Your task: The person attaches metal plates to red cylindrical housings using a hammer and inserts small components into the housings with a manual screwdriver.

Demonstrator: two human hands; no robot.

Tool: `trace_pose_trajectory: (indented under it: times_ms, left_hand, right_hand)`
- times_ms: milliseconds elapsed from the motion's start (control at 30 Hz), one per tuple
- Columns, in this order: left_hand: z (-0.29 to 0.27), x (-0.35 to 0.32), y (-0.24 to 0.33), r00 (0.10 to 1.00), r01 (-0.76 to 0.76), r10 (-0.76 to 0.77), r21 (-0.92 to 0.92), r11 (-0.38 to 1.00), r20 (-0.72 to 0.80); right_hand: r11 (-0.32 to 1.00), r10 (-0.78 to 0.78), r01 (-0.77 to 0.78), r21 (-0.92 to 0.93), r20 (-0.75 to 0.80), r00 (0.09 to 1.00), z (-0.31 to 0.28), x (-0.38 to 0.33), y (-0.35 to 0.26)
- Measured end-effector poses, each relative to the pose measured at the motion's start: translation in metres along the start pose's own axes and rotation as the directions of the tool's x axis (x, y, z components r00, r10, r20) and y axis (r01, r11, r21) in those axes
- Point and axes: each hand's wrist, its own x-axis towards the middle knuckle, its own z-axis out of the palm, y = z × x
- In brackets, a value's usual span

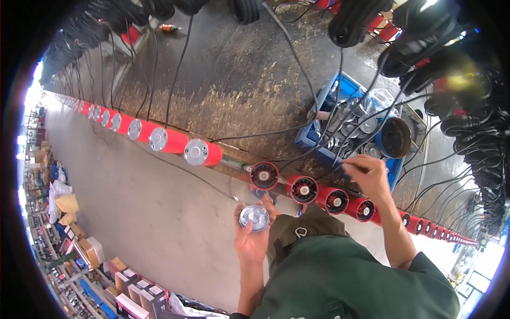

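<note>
My left hand (248,243) is closed round a round silver metal end cap (254,218), held in front of the row with its ridged face showing. My right hand (373,182) is raised beside the near edge of a blue bin (306,139), thumb and fingers pinched together; what they hold, if anything, is too small to make out. Between the hands stands a red cylindrical housing (264,175) with its end uncovered and a black slotted ring inside. More uncovered red housings run off to the right. Leftward, a red housing (213,153) wears a silver cap, as do several beyond it.
The blue bin holds loose silver caps (350,125), plastic wrap and a dark round tub (395,137). Black cables hang in coiled bundles (350,24) over the worn bench (239,95) and trail down to the housings. Cartons (141,292) line the floor at lower left.
</note>
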Motion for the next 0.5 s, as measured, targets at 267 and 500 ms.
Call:
trace_pose_trajectory:
  times_ms: [267, 500]
  left_hand:
    - [-0.006, 0.032, 0.032, 0.998, 0.041, -0.040, 0.014, 0.999, -0.041]
    - [0.002, 0.049, 0.051, 0.993, 0.073, -0.061, 0.121, 0.990, -0.105]
  right_hand:
    - [0.964, -0.259, 0.265, -0.021, 0.160, 0.953, 0.133, 0.023, -0.027]
    - [0.773, -0.538, 0.590, -0.231, 0.253, 0.804, 0.175, 0.035, -0.014]
